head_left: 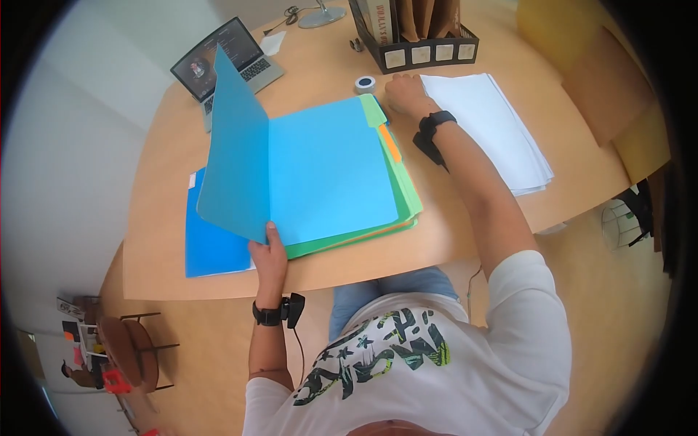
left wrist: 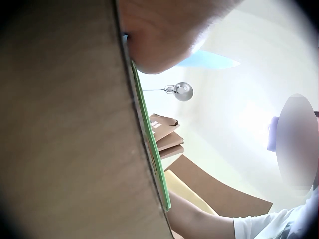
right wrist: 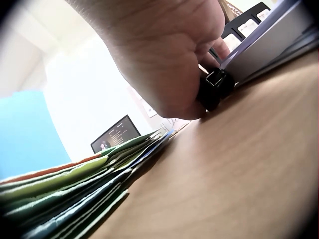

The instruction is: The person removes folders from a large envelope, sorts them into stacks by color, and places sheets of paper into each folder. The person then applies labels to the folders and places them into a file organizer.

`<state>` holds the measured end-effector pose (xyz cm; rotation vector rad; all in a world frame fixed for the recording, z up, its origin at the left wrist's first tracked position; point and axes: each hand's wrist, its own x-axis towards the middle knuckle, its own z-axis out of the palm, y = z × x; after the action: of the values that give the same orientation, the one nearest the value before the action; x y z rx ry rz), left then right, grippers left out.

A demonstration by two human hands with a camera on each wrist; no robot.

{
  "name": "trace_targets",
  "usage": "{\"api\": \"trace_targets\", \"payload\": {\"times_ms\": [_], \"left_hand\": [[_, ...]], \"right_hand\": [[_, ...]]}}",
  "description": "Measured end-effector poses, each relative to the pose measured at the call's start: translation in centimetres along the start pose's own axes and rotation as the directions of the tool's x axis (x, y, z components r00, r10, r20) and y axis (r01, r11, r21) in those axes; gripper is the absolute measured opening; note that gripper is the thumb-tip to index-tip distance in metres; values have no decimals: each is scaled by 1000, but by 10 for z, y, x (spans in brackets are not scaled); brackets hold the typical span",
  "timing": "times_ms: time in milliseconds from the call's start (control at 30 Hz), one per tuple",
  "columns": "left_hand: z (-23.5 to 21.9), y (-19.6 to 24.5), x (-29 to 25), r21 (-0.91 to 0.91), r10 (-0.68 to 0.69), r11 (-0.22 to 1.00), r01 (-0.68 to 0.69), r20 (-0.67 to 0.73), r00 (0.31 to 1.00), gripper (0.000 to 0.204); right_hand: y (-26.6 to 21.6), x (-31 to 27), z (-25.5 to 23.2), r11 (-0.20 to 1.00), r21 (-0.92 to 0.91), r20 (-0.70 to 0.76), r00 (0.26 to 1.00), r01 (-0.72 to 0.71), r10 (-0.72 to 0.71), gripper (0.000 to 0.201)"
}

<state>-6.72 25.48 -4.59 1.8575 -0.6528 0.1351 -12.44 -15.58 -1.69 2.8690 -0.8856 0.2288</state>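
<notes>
My left hand (head_left: pixel 270 260) grips the near edge of an open light blue folder (head_left: pixel 331 171) at its fold, thumb on top. The folder's left cover stands raised, and under it lies a pile of green and orange folders (head_left: pixel 411 200). At the far left corner of a stack of white paper (head_left: pixel 483 127), my right hand (head_left: pixel 407 96) has its fingers curled. A black binder clip (right wrist: pixel 215 88) shows in the right wrist view, held in those fingers against the paper's edge. In the left wrist view, the left hand (left wrist: pixel 169 35) is low at the table edge and its fingertips are hidden.
A bright blue folder (head_left: pixel 211 243) lies partly under the raised cover. Behind stand a laptop (head_left: pixel 258 69), a small round white device (head_left: pixel 365 84), a lamp base (head_left: pixel 322 17) and a black file holder (head_left: pixel 429 54). The table's front edge (head_left: pixel 196 299) is close to my body.
</notes>
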Motion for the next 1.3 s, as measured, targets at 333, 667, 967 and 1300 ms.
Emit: {"api": "trace_targets", "payload": {"times_ms": [333, 667, 967, 1300], "left_hand": [[-8, 15, -2, -93, -135, 985, 146, 116, 984, 52], [-13, 11, -3, -93, -136, 984, 154, 176, 975, 48], [-9, 17, -4, -115, -27, 993, 42, 129, 991, 42], [-6, -1, -3, -139, -40, 989, 45, 35, 999, 39]], "right_hand": [[38, -13, -27, 980, 191, -203, 979, 45, -6, 45], [113, -231, -108, 936, 347, 280, 946, 58, -163, 84], [116, -288, -69, 887, 461, 17, 1000, -24, 19, 55], [131, -286, -43, 560, 810, -169, 847, -172, 505, 34]]}}
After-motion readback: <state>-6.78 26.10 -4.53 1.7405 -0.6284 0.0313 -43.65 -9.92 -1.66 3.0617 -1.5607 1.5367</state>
